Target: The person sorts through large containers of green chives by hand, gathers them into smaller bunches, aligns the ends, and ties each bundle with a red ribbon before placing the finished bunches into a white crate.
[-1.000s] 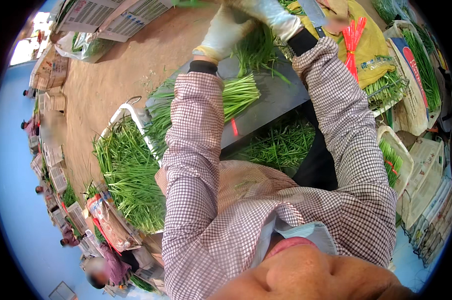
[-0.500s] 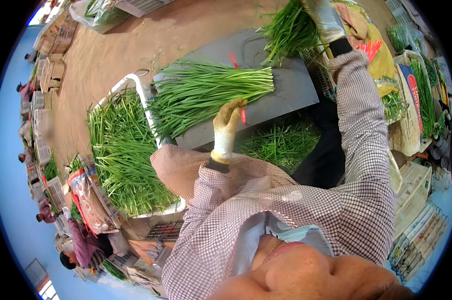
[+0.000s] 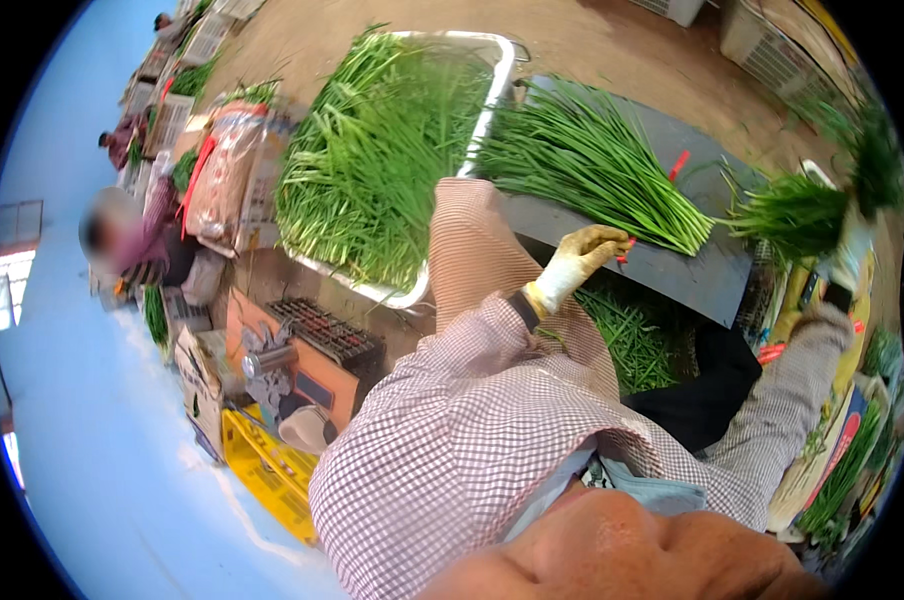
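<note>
A bundle of long green garlic chives (image 3: 612, 165) lies across the grey board (image 3: 717, 280), pale stem ends toward the right. A red strip (image 3: 679, 165) runs beneath it, its ends showing on both sides. My left hand (image 3: 577, 265), in a soiled white glove, is closed at the near end of the strip, fingertips pinched on it beside the stems. Off the board's right end, my gloved right hand (image 3: 852, 250) is closed around loose chives (image 3: 877, 155); motion blurs it and its fingers are mostly hidden. More chives (image 3: 797, 215) lie next to it.
A white crate (image 3: 497, 85) heaped with chives stands left of the board. Cut greens (image 3: 632, 340) lie below the board's near edge. A yellow crate (image 3: 267, 470) and an orange board with metal fittings (image 3: 302, 360) are at lower left. A co-worker (image 3: 147, 230) sits farther left.
The view has swung, so board and crate appear farther right. My right hand has moved with its chives toward the board's right end. My left hand stays at the strip's near end.
</note>
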Motion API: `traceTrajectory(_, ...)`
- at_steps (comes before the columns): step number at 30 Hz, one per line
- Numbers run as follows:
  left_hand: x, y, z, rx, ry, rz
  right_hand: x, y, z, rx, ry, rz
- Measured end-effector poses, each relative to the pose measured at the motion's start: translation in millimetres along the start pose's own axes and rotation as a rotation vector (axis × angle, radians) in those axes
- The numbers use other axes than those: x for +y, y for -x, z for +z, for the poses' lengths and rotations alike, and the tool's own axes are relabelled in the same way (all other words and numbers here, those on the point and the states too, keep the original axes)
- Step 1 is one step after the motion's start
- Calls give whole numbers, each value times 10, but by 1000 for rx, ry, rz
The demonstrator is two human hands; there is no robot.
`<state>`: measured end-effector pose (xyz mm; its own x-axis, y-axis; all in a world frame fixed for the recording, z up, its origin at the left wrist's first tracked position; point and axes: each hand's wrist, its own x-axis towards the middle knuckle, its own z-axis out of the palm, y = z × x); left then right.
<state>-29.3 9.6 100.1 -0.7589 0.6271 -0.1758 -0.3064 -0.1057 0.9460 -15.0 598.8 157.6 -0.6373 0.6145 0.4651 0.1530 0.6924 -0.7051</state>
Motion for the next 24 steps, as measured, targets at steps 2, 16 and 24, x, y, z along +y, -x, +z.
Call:
traceTrajectory(2, 39, -2, -27, -8, 19, 24, -299, 100, -468, 146, 45, -5)
traceTrajectory(16, 489, 348, 986, -404, -83, 519, -2707, 2803, 192, -248, 207, -499)
traceTrajectory(24, 464, 779, 88, -131, 399, 415, -4051, 3565, 1034, -297, 69, -601)
